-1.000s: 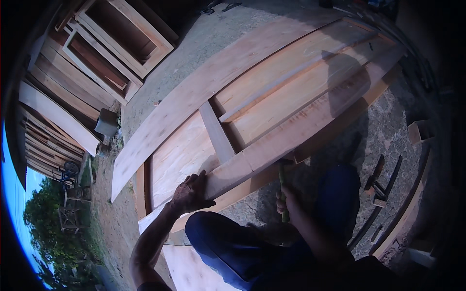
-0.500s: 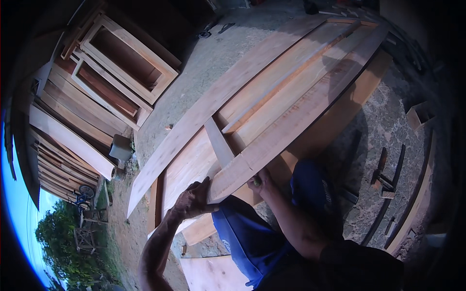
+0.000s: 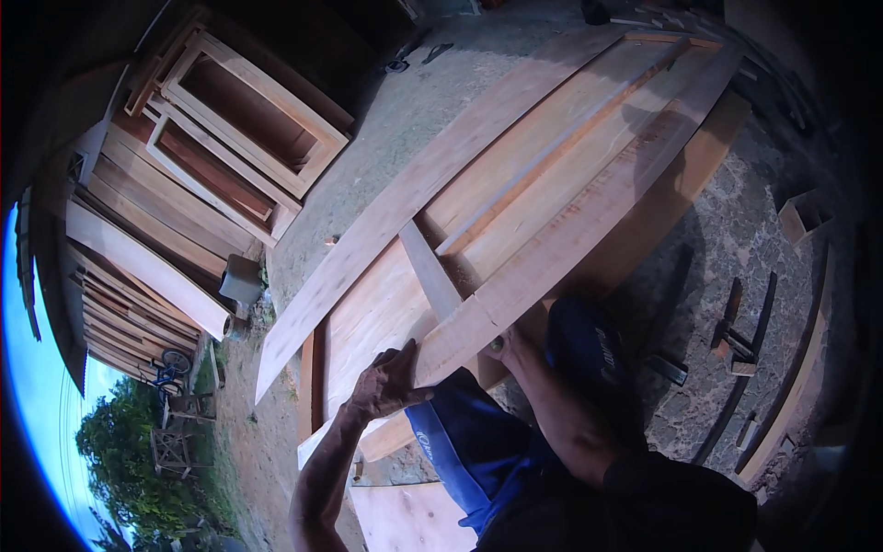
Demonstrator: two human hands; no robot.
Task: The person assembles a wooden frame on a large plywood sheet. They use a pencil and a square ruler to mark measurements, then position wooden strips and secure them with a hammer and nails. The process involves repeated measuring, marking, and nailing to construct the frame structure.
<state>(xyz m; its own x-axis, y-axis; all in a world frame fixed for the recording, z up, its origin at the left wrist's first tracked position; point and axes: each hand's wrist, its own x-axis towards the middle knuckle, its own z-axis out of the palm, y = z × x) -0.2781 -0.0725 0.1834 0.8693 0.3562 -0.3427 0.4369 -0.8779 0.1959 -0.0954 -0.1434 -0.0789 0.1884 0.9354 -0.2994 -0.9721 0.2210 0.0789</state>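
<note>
A long wooden frame [image 3: 437,276] with pale plywood panels runs from before my knees to the far right. A broad plank [image 3: 561,253] forms its near side. At the near left end of this plank, my left hand [image 3: 384,382] is closed round the end, thumb side toward me. Further right, my right hand [image 3: 511,348] reaches under the plank's near edge; its fingers are mostly hidden beneath the wood. A short crosspiece [image 3: 430,273] joins the near plank to the far one. The far plank [image 3: 368,248] sticks out past the frame at the left.
Wooden window frames [image 3: 253,110] and long boards [image 3: 152,202] lean at the upper left, beside a grey container [image 3: 241,279]. Dark metal and wood pieces [image 3: 736,336] lie on the rough floor at right. A plywood sheet [image 3: 409,515] lies near my legs.
The whole view has shifted slightly, so the scene sits a little further right and lower at the left. Both hands stay at the near plank.
</note>
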